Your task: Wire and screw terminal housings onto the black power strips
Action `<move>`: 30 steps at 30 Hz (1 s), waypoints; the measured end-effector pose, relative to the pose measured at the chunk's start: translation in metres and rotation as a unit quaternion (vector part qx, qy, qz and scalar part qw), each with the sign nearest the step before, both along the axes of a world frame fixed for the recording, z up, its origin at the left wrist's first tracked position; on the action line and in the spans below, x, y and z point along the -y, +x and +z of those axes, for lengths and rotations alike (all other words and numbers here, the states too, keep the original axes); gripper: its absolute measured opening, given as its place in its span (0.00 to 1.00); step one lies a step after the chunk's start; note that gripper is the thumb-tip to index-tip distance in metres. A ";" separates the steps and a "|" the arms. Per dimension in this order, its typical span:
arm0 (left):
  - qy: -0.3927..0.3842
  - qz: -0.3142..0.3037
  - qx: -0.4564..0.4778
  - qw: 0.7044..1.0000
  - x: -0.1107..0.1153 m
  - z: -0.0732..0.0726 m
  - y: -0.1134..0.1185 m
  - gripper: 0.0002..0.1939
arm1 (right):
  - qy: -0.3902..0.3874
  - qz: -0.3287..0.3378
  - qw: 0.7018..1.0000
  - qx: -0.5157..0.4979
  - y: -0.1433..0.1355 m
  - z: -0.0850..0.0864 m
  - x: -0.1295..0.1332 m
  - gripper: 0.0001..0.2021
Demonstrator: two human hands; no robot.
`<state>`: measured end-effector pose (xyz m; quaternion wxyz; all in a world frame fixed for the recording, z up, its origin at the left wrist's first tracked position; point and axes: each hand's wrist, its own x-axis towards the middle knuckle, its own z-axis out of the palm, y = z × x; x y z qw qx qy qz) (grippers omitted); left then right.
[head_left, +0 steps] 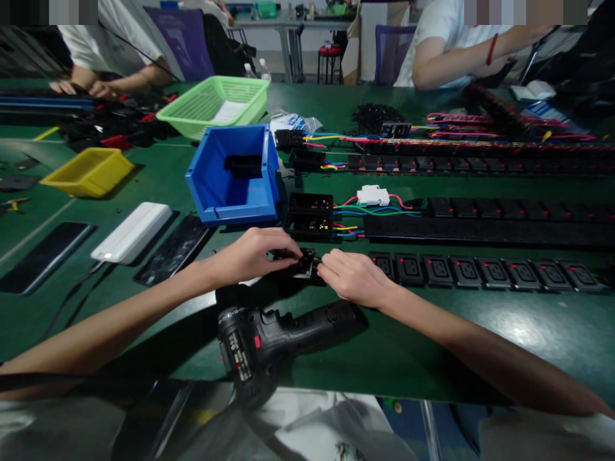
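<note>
My left hand pinches the near-left side of a small black module at the middle of the green table. Just to its right, my right hand is closed at the wires by the module's right edge. A row of black sockets runs rightward from behind my right hand. Farther back lie two open black boxes with coloured wires, a white connector and a long black strip. The black power drill lies on its side in front of my hands.
A blue bin stands behind my left hand, with a green basket beyond it. A yellow tray, white power bank and dark phone are at left. Two people sit across the table.
</note>
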<state>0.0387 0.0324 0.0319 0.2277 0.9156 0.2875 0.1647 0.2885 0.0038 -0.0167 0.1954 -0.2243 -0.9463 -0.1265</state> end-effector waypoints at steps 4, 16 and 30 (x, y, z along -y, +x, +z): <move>-0.013 -0.026 0.003 1.000 -0.006 0.002 0.001 0.07 | -0.002 0.000 1.000 0.001 0.000 0.000 0.000 0.10; -0.012 -0.073 -0.035 0.997 -0.013 0.002 0.001 0.09 | -0.010 0.004 1.000 0.007 0.000 -0.001 0.000 0.09; 0.004 -0.070 -0.087 0.994 -0.009 0.011 0.000 0.09 | -0.018 0.001 1.000 0.009 0.000 -0.001 0.000 0.10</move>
